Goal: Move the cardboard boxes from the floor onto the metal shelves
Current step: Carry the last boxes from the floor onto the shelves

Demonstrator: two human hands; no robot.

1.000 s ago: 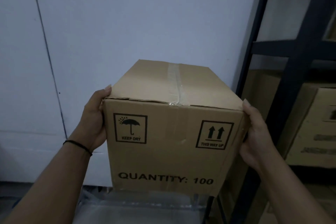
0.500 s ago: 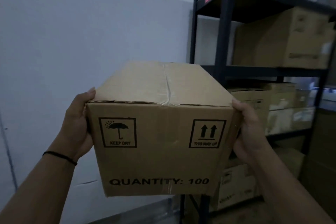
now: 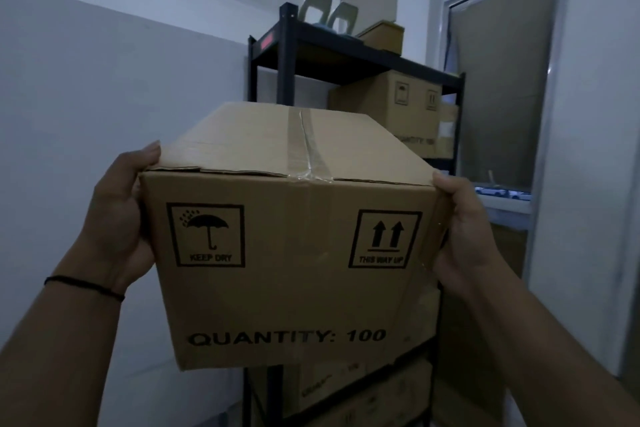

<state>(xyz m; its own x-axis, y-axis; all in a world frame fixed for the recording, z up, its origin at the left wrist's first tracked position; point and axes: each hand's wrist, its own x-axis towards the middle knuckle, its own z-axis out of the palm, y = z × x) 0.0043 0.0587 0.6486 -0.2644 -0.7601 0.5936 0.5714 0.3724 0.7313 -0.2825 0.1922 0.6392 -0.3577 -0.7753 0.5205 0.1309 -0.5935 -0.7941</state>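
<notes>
Now the cardboard box (image 3: 291, 236), clamped between left hand (image 3: 116, 215) and right hand (image 3: 467, 229), has risen to face the metal shelves (image 3: 346, 59), nearly ready for placing.

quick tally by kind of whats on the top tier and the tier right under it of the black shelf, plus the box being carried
Brown cardboard box held between both hands: 1
Small brown cardboard box on the black metal shelf's top tier: 1
Brown cardboard boxes on the tier below: 2
Pale rounded chair-like items on the top tier: 2
Total: 6
</notes>
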